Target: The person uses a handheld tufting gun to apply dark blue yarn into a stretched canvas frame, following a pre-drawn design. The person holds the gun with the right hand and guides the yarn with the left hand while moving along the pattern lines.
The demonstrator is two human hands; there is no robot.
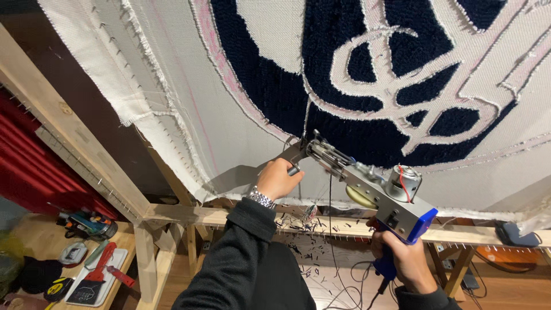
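Note:
My right hand [405, 256] grips the blue rear handle of a silver tufting gun [376, 192]. My left hand [279, 178], a metal watch on its wrist, holds the gun's front grip. The gun's needle end [307, 143] presses against a white cloth [189, 86] stretched on a wooden frame [69, 138]. A dark navy tufted design [373, 138] with white curved lines fills the cloth above the gun. A strand of dark yarn [330, 229] hangs down from the gun.
The frame's lower beam [344, 227] runs under the gun, with yarn scraps on the floor below. At the lower left a wooden table [34, 229] carries a power tool, tape measures and a red-handled scraper [100, 267]. Red fabric hangs at far left.

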